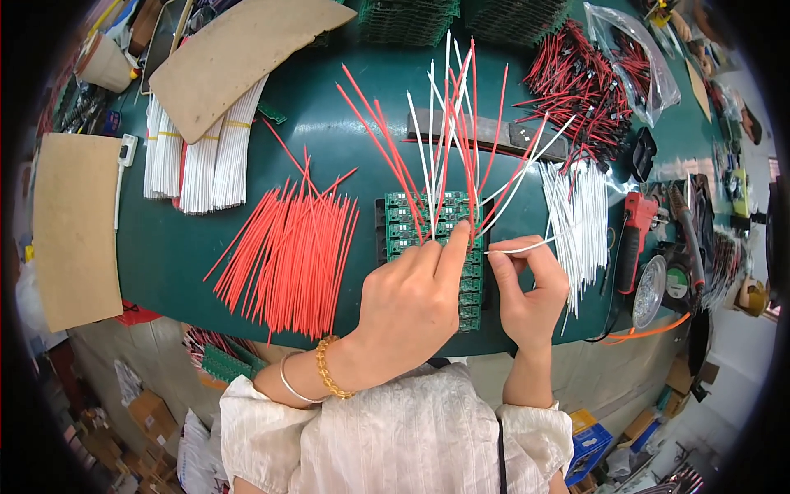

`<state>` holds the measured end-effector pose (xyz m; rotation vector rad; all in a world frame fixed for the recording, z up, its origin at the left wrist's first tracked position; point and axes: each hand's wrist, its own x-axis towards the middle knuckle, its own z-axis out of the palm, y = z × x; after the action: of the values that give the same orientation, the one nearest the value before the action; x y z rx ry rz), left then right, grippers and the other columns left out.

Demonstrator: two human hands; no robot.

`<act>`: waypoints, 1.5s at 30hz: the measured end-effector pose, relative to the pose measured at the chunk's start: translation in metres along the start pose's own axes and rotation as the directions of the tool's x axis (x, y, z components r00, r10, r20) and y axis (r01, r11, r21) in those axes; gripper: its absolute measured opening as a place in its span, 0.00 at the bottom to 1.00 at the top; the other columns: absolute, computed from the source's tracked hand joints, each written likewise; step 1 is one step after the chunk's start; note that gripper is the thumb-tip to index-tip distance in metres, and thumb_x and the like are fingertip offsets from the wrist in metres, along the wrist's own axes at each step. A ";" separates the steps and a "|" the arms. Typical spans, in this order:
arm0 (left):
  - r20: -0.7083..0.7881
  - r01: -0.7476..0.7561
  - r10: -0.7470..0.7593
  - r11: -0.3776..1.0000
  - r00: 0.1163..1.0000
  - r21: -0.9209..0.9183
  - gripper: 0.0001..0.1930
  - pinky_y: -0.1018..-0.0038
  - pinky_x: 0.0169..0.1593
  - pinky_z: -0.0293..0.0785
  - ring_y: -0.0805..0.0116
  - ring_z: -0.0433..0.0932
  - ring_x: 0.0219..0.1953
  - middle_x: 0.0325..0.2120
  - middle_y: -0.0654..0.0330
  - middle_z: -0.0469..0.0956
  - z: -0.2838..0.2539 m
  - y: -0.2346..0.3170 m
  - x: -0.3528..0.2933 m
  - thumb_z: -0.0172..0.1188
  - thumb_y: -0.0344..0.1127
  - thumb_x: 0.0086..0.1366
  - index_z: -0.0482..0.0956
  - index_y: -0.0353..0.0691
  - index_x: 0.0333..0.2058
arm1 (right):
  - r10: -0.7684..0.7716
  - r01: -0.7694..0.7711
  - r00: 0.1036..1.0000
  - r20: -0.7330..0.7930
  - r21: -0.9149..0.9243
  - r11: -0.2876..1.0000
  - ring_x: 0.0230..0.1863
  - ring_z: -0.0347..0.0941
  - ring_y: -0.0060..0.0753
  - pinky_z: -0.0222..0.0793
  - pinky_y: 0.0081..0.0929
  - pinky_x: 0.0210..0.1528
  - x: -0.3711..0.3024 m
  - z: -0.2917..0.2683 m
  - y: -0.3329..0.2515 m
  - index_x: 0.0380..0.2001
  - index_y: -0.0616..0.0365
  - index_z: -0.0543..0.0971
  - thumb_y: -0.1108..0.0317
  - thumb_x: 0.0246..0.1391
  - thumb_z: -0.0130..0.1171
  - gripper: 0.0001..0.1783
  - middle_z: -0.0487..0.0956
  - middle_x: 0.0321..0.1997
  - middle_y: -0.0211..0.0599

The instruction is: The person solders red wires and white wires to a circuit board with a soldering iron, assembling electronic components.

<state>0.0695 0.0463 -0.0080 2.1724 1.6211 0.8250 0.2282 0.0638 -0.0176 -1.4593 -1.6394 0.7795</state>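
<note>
A green panel of small circuit boards (470, 296) lies in a dark holder in front of me, with several red and white wires (398, 156) standing up from its far half. My left hand (415, 288) lies across the panel, its index finger stretched to the base of the wires at the right side and the other fingertips resting on the boards; its thumb is hidden. Beside the panel's right edge, my right hand (531, 288) pinches a white wire (522, 248) between thumb and index finger, the wire's tip pointing left toward the panel.
Loose red wires (292, 255) lie left of the panel, loose white wires (576, 230) to its right. A dark grey bar (535, 142) sits behind. Red-and-black leads (580, 90) are heaped at the far right, near a red-handled tool (632, 239). White wire bundles (214, 169) lie under cardboard (239, 62).
</note>
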 end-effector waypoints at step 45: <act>0.262 -0.051 -0.009 0.975 0.965 0.218 0.34 0.67 0.19 0.70 0.63 0.76 0.14 0.13 0.58 0.73 -0.038 -0.022 0.028 0.55 0.26 0.47 0.69 0.38 0.58 | 0.050 -0.183 0.973 -0.224 -0.624 0.760 0.28 0.79 0.47 0.71 0.39 0.31 0.106 -0.073 0.037 0.28 0.56 0.82 0.59 0.52 0.61 0.11 0.82 0.25 0.41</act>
<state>0.0350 0.0758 0.0169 2.3357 1.6226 0.3519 0.3071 0.1700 0.0039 -2.0565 -1.7557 0.0974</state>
